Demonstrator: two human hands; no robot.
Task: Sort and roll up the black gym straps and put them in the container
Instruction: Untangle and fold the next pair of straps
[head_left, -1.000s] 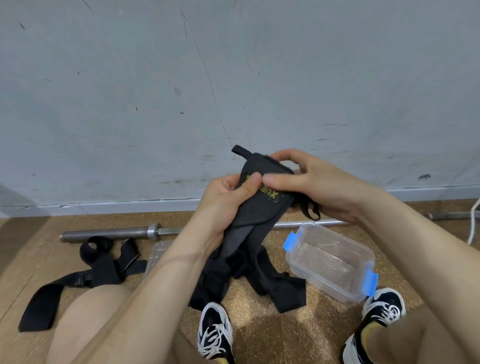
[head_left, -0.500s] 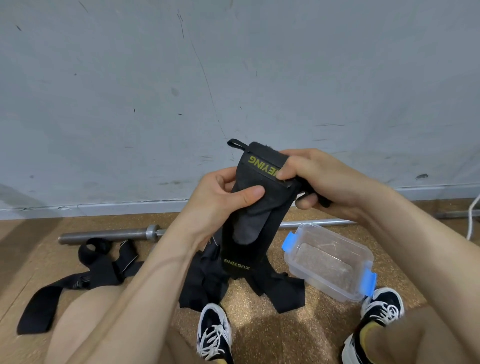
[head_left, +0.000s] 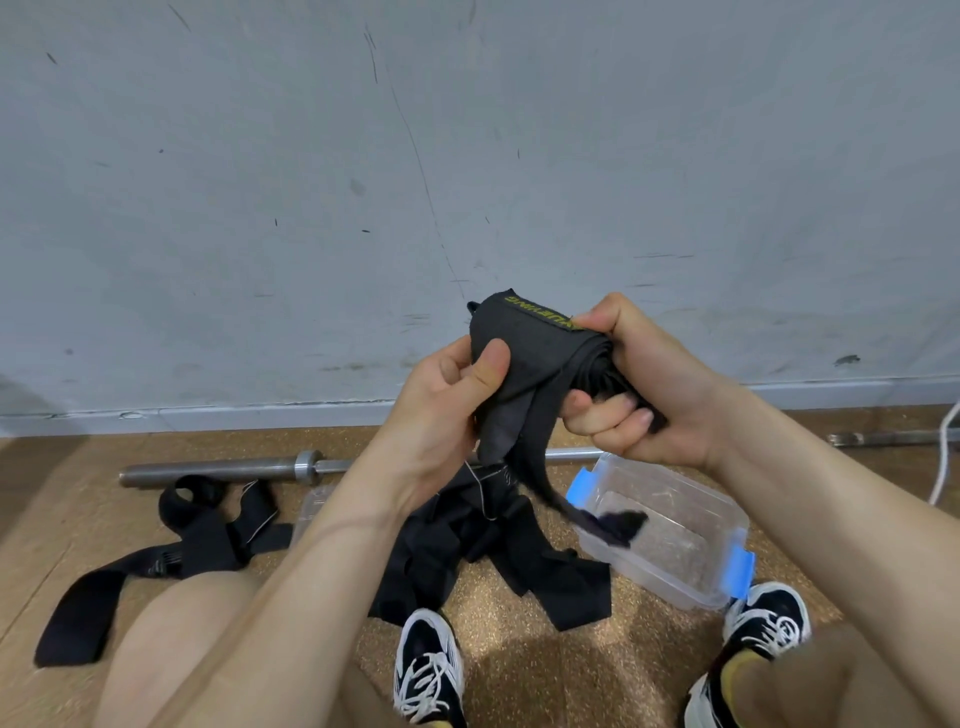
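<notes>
A black strap with yellow lettering (head_left: 535, 348) is held up in front of the wall, partly wound into a roll. My right hand (head_left: 644, 389) grips the rolled end with curled fingers. My left hand (head_left: 441, 405) pinches the flat part with thumb on top. The strap's loose tail (head_left: 613, 519) swings, blurred, over the clear plastic container (head_left: 675, 530) with blue clips, which stands on the floor at the right. A heap of black straps (head_left: 493, 551) lies on the floor under my hands. Another black looped strap (head_left: 156, 556) lies at the left.
A steel barbell bar (head_left: 234, 470) lies along the foot of the grey wall. The container's clear lid (head_left: 311, 512) lies behind my left forearm. My knees and two black-and-white sneakers (head_left: 428, 670) frame the cork floor. A white cord (head_left: 943, 467) hangs at the far right.
The hanging part of the strap has shortened as my right hand wound it into a roll; its tail swung right over the container. Both hands stayed at about the same height.
</notes>
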